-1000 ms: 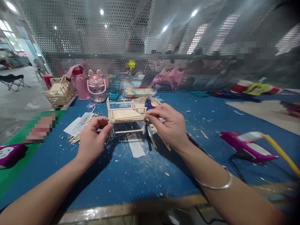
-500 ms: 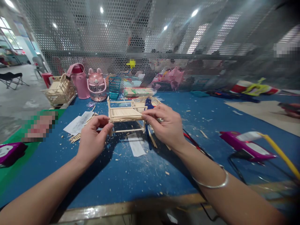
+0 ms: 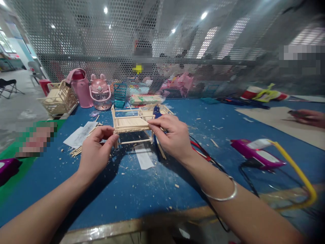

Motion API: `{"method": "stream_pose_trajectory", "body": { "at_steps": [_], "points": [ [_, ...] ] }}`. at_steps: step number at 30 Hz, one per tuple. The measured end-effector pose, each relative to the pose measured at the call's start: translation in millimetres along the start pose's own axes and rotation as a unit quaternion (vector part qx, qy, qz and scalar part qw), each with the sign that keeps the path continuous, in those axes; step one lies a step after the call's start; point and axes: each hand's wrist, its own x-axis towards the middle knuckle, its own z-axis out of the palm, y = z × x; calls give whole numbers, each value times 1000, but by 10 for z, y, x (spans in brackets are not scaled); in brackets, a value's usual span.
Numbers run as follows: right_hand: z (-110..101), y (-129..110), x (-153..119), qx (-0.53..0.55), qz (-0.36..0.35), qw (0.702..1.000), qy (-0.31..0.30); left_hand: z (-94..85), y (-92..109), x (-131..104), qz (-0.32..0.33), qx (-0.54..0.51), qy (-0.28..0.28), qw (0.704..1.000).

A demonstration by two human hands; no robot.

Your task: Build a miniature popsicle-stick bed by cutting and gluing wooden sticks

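Note:
A small model chair or bench made of thin wooden sticks [image 3: 132, 122] is held between my hands above the blue table. My left hand [image 3: 98, 149] pinches its left front corner between thumb and fingers. At the opposite corner, my right hand [image 3: 172, 135], with a silver bangle on its forearm, grips the seat's front edge. Behind it lies another stick frame [image 3: 165, 109], partly covered by my right hand and a blue tool [image 3: 157, 111]. Below the model rests a white paper strip [image 3: 144, 156]. Loose sticks [image 3: 77, 150] lie beside my left hand.
A pink flask [image 3: 81, 89], a pink-lidded bottle [image 3: 100, 93] and a finished-looking stick model [image 3: 58, 98] stand at the back left. To the right sits a purple device [image 3: 259, 154] with a yellow cable. Another person's hand [image 3: 309, 118] holds a dark tool at far right.
The whole view has shifted slightly, so things appear a little farther left. Both hands keep their hold on the stick model. The other person's hand shows more at the right.

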Motion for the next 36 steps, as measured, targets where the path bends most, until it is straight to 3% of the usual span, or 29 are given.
{"method": "stream_pose_trajectory", "body": {
  "at_steps": [3, 7, 9, 11, 13, 15, 19, 22, 25, 28, 30, 32, 34, 36],
  "points": [
    [-4, 3, -22, 28, 33, 999, 21, 5, -8, 2, -8, -19, 4, 1000],
    [-6, 74, -66, 135, 145, 979, 54, 17, -22, 1, -21, -41, 11, 999],
    [-5, 123, -88, 190, 208, 959, -12, 18, -21, -2, -21, -32, 15, 999],
    [-5, 154, -107, 220, 259, 933, -122, 12, -14, -4, -22, -26, 18, 999],
    [-5, 155, -119, 229, 276, 913, -197, 0, -1, -2, -23, -24, 23, 999],
    [-5, 129, -119, 229, 260, 918, -192, -8, 15, 6, -24, -27, 32, 999],
    [-18, 48, -48, 211, 184, 957, -81, 29, 35, 17, -40, -80, 40, 995],
    [-59, -9, 76, 188, 153, 968, -61, 66, 54, -11, -67, -111, 29, 991],
    [-150, -49, 231, 152, 124, 977, -85, 9, 152, -92, -51, 9, -11, 999],
    [-268, -57, 365, 104, 87, 983, -125, -136, 376, -163, 50, 185, -42, 980],
    [-329, -47, 422, 89, 57, 981, -160, -215, 543, -133, 112, 178, 25, 977],
    [-357, -36, 452, 89, 28, 978, -187, -234, 651, -18, 117, 117, 127, 978],
    [-350, -30, 465, 94, 8, 975, -199, -189, 664, 137, 88, 12, 88, 992],
    [-321, -30, 473, 93, -1, 975, -202, -104, 597, 259, 17, -74, -19, 997]
  ]
}}
